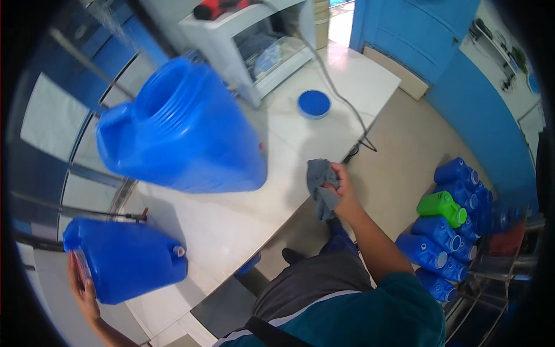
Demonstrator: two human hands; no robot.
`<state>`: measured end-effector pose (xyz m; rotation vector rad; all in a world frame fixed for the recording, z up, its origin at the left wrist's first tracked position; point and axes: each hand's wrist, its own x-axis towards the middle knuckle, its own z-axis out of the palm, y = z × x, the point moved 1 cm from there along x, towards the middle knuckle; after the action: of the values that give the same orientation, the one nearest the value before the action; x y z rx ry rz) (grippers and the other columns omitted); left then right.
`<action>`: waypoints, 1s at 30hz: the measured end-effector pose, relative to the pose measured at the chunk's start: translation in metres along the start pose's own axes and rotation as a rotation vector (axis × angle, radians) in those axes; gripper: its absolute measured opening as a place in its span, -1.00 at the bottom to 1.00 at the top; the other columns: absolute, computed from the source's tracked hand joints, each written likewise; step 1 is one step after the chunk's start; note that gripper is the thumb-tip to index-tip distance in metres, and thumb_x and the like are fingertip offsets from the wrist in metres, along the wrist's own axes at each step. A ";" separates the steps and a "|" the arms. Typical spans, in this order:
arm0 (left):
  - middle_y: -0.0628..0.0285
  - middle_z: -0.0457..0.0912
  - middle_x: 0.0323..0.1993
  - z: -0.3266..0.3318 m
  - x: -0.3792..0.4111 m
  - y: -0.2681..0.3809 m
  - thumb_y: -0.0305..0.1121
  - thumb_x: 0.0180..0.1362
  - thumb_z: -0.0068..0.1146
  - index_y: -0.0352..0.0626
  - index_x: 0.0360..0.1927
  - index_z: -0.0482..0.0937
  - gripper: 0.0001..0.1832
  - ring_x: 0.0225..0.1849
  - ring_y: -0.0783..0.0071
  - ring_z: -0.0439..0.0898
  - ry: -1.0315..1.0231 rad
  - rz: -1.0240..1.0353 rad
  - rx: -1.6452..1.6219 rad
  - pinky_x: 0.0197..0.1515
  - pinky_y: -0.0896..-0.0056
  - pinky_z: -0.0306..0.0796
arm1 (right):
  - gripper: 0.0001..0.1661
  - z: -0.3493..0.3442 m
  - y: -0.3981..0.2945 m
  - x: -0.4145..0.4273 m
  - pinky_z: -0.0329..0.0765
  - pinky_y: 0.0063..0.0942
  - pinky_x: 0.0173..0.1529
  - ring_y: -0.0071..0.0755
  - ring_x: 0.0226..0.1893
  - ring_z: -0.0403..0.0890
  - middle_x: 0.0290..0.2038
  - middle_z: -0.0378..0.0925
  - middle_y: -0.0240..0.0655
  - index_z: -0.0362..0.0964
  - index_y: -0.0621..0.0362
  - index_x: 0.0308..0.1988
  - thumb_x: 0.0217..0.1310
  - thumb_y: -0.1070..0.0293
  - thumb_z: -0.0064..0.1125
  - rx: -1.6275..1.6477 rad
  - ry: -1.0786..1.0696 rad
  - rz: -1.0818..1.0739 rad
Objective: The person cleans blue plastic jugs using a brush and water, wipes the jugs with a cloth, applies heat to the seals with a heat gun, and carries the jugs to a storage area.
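Note:
My right hand grips a crumpled grey cloth beside the front edge of the white tabletop. At lower left, my left hand is on the top end of a blue plastic jug. A pinkish and white band shows under its fingers; what it is, I cannot tell. Low on that jug is a small white and red fitting. A second blue jug stands farther along the table, its wide threaded mouth uncovered. A round blue lid lies flat to its right.
A dark cable runs across the tabletop and over its edge. A white open-fronted cabinet stands at the back with a red and black tool on top. Several blue jugs and a green jug are grouped at right.

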<state>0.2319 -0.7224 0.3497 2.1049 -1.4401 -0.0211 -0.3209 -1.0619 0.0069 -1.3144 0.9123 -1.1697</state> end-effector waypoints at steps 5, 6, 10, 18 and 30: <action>-0.11 0.44 0.39 0.015 -0.039 -0.025 0.06 0.38 0.15 -0.35 0.43 0.34 -0.23 0.41 -0.01 0.41 0.459 -0.137 0.269 0.44 0.12 0.25 | -0.42 -0.172 -0.014 0.007 0.46 -0.39 0.27 -0.32 0.12 0.58 0.11 0.53 -0.22 0.26 0.21 0.29 0.29 0.65 0.09 -0.198 0.233 -0.100; -0.14 0.47 0.35 0.032 -0.053 -0.025 0.05 0.38 0.15 -0.38 0.40 0.36 -0.24 0.37 -0.03 0.44 0.658 -0.163 0.421 0.41 0.13 0.29 | -0.43 -0.212 -0.015 0.006 0.48 -0.39 0.25 -0.35 0.13 0.58 0.11 0.54 -0.23 0.28 0.20 0.28 0.30 0.67 0.05 -0.259 0.281 -0.114; -0.30 0.59 0.11 0.190 -0.091 -0.003 0.10 0.34 0.20 -0.55 0.15 0.51 -0.26 0.09 -0.05 0.63 1.048 -0.702 0.409 0.19 0.07 0.49 | -0.39 -0.364 -0.037 -0.002 0.49 -0.36 0.24 -0.30 0.10 0.59 0.09 0.54 -0.14 0.25 0.22 0.28 0.24 0.67 0.09 -0.275 0.484 -0.023; 0.23 0.68 -0.28 0.580 -0.044 0.329 -0.38 0.32 0.19 -0.23 -0.09 0.61 -0.83 -0.24 0.49 0.61 -0.191 -0.329 -0.187 -0.12 0.42 0.51 | -0.36 -0.535 -0.032 0.058 0.40 -0.29 0.29 -0.18 0.16 0.50 0.13 0.43 -0.06 0.20 0.26 0.26 0.18 0.65 0.11 -0.456 0.578 -0.017; 0.04 0.37 0.36 0.828 0.194 0.756 -0.42 0.20 0.33 -0.19 0.38 0.21 -0.27 0.40 0.31 0.35 -0.873 -0.232 -1.163 0.40 0.14 0.28 | -0.40 -0.638 -0.072 0.310 0.38 -0.12 0.37 0.13 0.33 0.40 0.28 0.41 0.02 0.39 0.15 0.28 0.25 0.37 0.24 -0.518 -0.454 -0.296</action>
<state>-0.5990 -1.4490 0.0750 1.2153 -1.0752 -1.5984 -0.8813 -1.4998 0.0607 -2.0900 0.7178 -0.8115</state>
